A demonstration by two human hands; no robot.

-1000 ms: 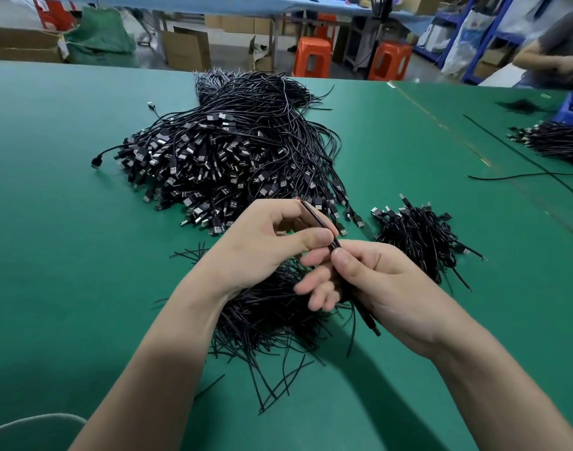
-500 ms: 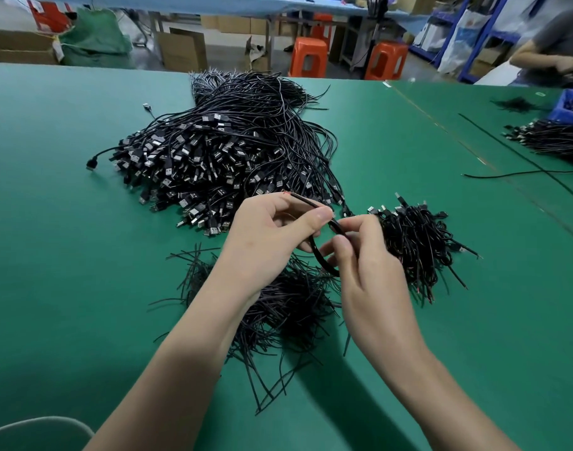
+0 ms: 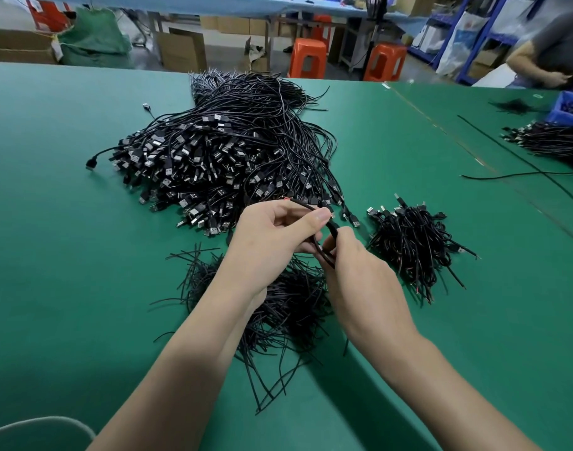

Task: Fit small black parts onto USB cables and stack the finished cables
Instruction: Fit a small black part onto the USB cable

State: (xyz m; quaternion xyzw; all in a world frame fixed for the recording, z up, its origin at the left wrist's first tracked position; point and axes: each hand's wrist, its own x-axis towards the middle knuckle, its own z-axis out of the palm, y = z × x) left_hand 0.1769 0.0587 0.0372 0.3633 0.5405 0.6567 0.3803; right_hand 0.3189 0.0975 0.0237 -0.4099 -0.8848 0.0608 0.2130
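My left hand [image 3: 272,236] pinches a black USB cable [image 3: 331,226] between thumb and fingers, its red-tipped end sticking out past the hand. My right hand [image 3: 359,271] grips the same cable just below, where it bends into a loop between the two hands. Behind them lies a big heap of black USB cables [image 3: 220,157] with plugs facing me. A smaller stack of cables [image 3: 412,245] sits to the right. Under my wrists lies a pile of thin black tube pieces [image 3: 288,307].
The green table [image 3: 67,255] stretches left and toward me. Loose cables [image 3: 522,172] cross the right side near another cable pile [image 3: 551,143] and a blue bin [image 3: 571,107]. Another person [image 3: 551,50] stands at the far right. Orange stools [image 3: 307,56] stand beyond the table.
My right hand has swung from under the cable to beside my left hand. The straight cable is now bent into a loop between the hands.
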